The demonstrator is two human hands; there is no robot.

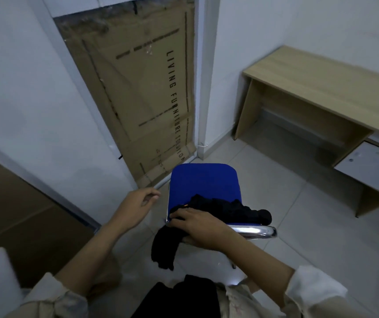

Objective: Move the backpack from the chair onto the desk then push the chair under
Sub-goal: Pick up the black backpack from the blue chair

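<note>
Backpack (209, 216), black, lies slumped on blue chair (204, 180) w/ part hanging off the near edge. Right hand (197, 226) rests flat on it, fingers spread; left hand (138, 207) hovers beside, loosely curled, empty. Table (335, 88) stands well apart, bare.
</note>
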